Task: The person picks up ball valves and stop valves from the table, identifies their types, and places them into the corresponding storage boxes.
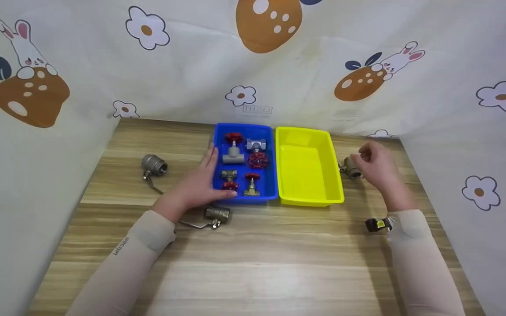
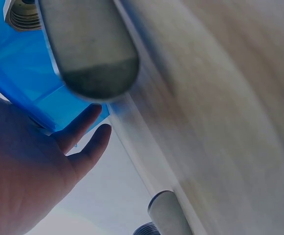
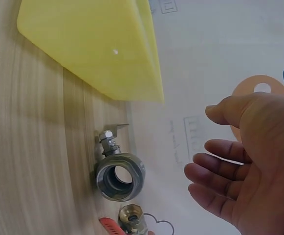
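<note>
My left hand [image 1: 193, 182] rests against the left side of a blue bin [image 1: 245, 200], thumb over its front rim and fingers fairly straight. The bin holds several valves with red handwheels, among them a grey gate valve [image 1: 234, 155] and a small brass valve [image 1: 251, 186]. My right hand [image 1: 380, 169] hovers just right of a steel ball valve [image 3: 120, 177], apart from it. Its fingers are loosely bent around nothing. Behind that valve, the right wrist view shows a brass valve [image 3: 132, 218] with a red handle, hidden by my hand in the head view.
A yellow bin [image 1: 303, 173] with nothing in it stands against the blue bin's right side. One lever ball valve [image 1: 154, 164] lies at the left; another [image 1: 218, 214] lies in front of the blue bin. A patterned cloth [image 1: 191, 79] walls the table's back and sides.
</note>
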